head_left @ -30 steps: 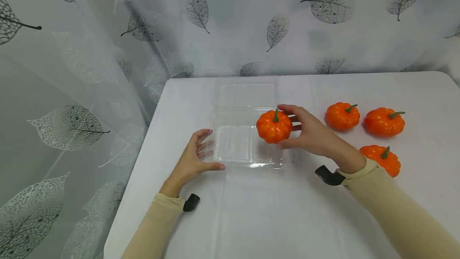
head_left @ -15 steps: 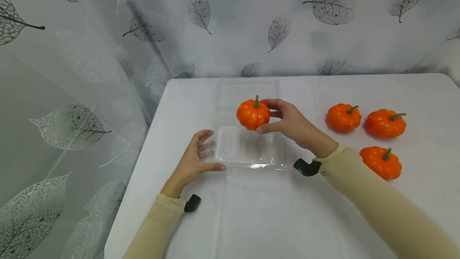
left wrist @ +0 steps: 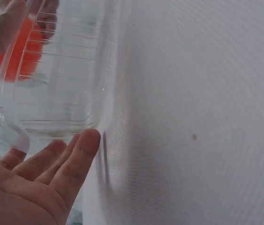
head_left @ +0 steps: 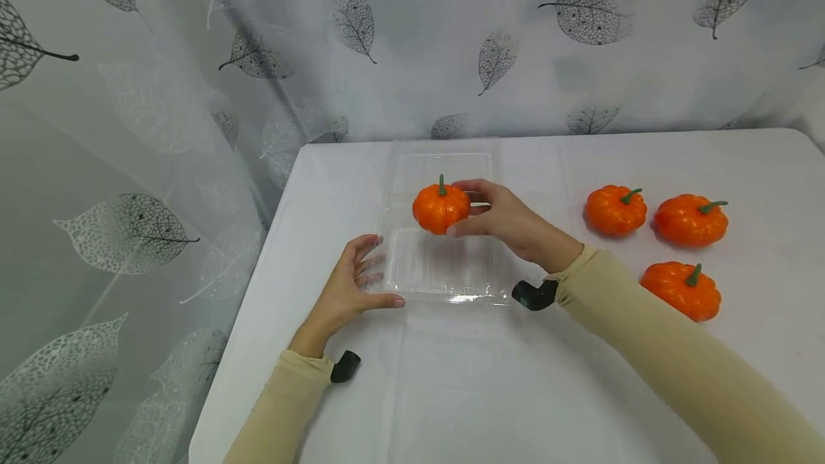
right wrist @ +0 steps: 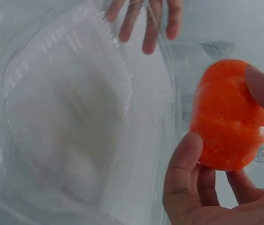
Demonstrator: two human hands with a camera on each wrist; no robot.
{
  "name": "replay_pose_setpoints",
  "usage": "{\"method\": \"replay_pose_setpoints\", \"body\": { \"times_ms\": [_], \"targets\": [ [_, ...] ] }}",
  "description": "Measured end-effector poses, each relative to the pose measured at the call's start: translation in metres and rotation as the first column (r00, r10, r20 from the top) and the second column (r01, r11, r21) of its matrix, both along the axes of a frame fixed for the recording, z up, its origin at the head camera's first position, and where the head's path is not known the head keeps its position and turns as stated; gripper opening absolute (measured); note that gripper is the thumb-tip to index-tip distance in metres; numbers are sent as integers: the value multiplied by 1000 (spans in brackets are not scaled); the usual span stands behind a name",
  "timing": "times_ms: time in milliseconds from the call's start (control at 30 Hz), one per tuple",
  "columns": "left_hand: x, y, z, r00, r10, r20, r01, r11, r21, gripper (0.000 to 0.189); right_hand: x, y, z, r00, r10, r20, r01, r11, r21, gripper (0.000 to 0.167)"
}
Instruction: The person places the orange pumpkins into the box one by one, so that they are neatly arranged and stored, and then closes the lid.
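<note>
My right hand grips a small orange pumpkin with a green stem, held above a clear plastic clamshell container. In the right wrist view, the thumb and fingers close around the pumpkin's sides, apart from the box below. The container lies open on the table, its lid folded back to the far side. At the box's near left corner is my left hand, thumb and fingers spread. Its fairly straight fingers rest against the clear wall in the left wrist view.
Three more orange pumpkins are on the right side of the white table: one at the back, one farther right, and one nearer, partly behind the right sleeve. A leaf-patterned curtain hangs along the back and left.
My right hand has carried the pumpkin leftward and slightly away, from the box's right side to above its middle. The left hand and container stay in place.
</note>
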State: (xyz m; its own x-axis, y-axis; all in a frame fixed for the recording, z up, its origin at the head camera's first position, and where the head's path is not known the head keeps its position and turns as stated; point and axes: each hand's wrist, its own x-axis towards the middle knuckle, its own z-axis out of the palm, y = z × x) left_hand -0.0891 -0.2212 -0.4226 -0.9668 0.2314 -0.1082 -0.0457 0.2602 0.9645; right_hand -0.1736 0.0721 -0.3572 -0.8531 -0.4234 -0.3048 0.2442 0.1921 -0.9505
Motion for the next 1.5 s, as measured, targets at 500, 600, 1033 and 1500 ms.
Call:
{"method": "replay_pose_setpoints", "body": {
  "times_ms": [500, 600, 1033, 1500],
  "targets": [
    [0, 1, -2, 1000, -9, -5, 10, 1000, 5, 112, 5, -8, -14, 970, 212, -117, -172, 944, 281, 77],
    [0, 1, -2, 1000, -12, -10, 12, 1000, 10, 112, 7, -10, -16, 963, 244, -113, -195, 923, 332, 77],
    [0, 0, -2, 1000, -4, -1, 4, 1000, 3, 109, 13, -19, -19, 906, 391, -165, -201, 738, 644, 86],
    [1, 0, 1, 1000, -14, -8, 14, 1000, 23, 111, 15, -13, -10, 872, 424, -244, -157, 716, 681, 85]
  ]
}}
